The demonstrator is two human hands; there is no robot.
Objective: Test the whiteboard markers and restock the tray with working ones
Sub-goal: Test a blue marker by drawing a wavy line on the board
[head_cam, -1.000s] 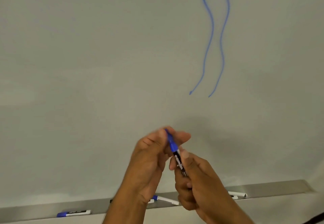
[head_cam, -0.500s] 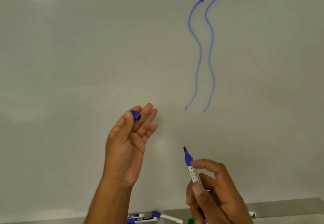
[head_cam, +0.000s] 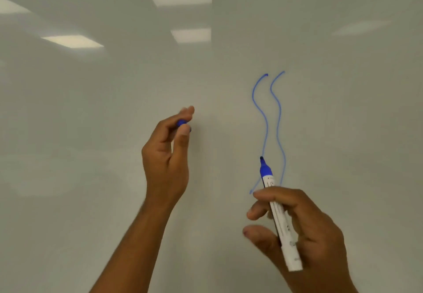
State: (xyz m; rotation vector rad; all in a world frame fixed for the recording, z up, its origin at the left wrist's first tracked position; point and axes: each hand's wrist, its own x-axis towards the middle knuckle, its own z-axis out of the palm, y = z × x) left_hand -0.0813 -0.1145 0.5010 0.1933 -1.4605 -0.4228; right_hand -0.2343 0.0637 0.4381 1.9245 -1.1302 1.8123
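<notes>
My right hand grips an uncapped blue marker with a white barrel, tip pointing up. Its tip sits over the lower part of the left of two wavy blue lines drawn on the whiteboard; whether it touches the board I cannot tell. My left hand is raised to the left, pinching the marker's blue cap between thumb and fingers. The tray is out of view.
The glossy whiteboard fills the whole view and reflects ceiling light panels at the top. Left of my left hand the board carries no marks.
The cap came off the marker and my hands parted. Both hands have risen, and the marker tip now sits over the left blue line. The view tilted up, so the tray dropped out of sight.
</notes>
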